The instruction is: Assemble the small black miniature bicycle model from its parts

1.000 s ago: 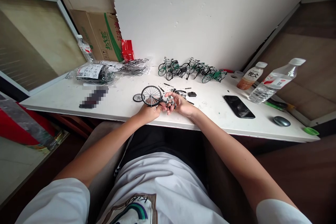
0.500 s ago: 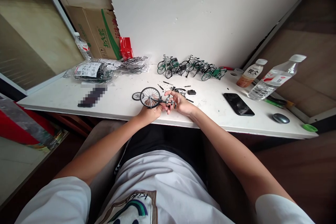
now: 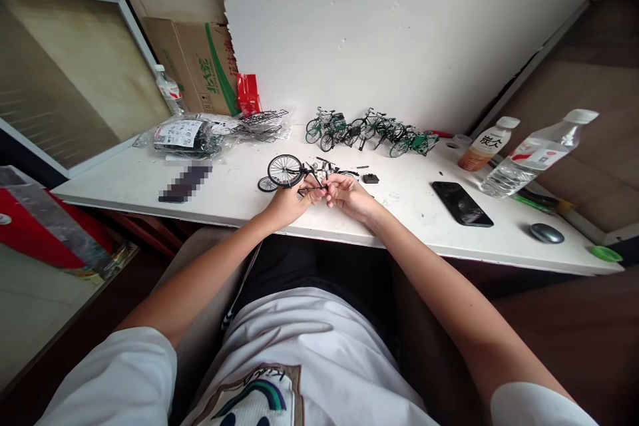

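A partly built black model bicycle (image 3: 285,170), one spoked wheel showing at its left end, is held just above the table's front edge. My left hand (image 3: 290,205) is closed on its frame from below. My right hand (image 3: 349,196) has its fingertips pinched at the right end of the model, close to the left fingers; part of the model is hidden between the hands. A loose spoked wheel (image 3: 267,184) lies on the table behind the left hand. Behind my right hand lie thin black parts and a small black block (image 3: 370,178).
Several assembled green and black model bicycles (image 3: 414,144) stand along the wall. Plastic-bagged parts (image 3: 182,136) lie at the left, near a cardboard box (image 3: 197,70). On the right are a phone (image 3: 462,203), a mouse (image 3: 546,233), a tea bottle (image 3: 488,144) and a water bottle (image 3: 539,154).
The model bicycle has been turned in my hands. My right fingers, spread around its end before, are now drawn together in a pinch beside the left fingers. The view has shifted slightly.
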Demonstrator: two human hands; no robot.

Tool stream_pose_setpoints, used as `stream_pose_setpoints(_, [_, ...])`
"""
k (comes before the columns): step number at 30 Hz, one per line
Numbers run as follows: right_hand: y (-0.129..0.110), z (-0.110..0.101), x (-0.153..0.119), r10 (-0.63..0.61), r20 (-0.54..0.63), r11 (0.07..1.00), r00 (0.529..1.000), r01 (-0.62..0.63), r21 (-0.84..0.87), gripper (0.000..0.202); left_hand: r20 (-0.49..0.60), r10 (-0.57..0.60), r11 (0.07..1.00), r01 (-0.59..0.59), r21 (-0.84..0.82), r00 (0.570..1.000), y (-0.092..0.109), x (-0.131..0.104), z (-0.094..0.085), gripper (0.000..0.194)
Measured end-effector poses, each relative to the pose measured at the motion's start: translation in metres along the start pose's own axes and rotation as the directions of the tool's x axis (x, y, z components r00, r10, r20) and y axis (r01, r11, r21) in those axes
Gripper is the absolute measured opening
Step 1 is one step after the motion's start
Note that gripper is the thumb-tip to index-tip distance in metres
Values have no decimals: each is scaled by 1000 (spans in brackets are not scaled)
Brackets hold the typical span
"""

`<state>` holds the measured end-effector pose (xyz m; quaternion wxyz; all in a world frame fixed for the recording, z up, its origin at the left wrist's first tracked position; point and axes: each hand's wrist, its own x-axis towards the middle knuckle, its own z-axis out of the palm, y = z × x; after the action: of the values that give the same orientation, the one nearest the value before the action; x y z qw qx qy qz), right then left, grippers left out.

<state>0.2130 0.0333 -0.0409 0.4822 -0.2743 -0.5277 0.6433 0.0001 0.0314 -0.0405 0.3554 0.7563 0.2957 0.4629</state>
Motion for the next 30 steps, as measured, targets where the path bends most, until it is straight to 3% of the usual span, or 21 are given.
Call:
stream_pose_setpoints(7, [-4, -3, 3, 2, -121, 994, 993, 11, 109, 34, -19, -117, 982, 112, -151, 993, -11, 4, 1, 63])
stream_pose_setpoints(11, [-6, -1, 3, -5, -120, 990, 993, 22, 141, 36, -7, -135, 967, 130, -220, 991, -18, 4, -4, 53])
stream_pose_setpoints(16, [-6, 1, 2, -9, -109, 990, 994, 24, 140, 39, 207, -155, 899, 224, -376, 966, -23, 7, -11, 28])
stream_pose_setpoints(20, [-4, 1, 1, -20, -48, 987, 999, 28, 161, 42, 207, -175, 836, 257, -485, 962, -31, 10, -12, 50])
stream_pose_setpoints(22, [-4, 2, 0, -37, -30, 984, 999, 42, 171, 45, 210, -166, 848, 248, -469, 964, -33, 9, -11, 57])
stream_pose_setpoints(26, [-2, 2, 0, -16, 8, 992, 1000, 15, 127, 42, 256, -142, 913, 227, -338, 956, -27, 5, -9, 44])
stream_pose_setpoints(30, [1, 0, 1, 5, 10, 996, 1000, -6, 94, 43, 224, -185, 921, 248, -300, 957, -13, 4, -7, 47])
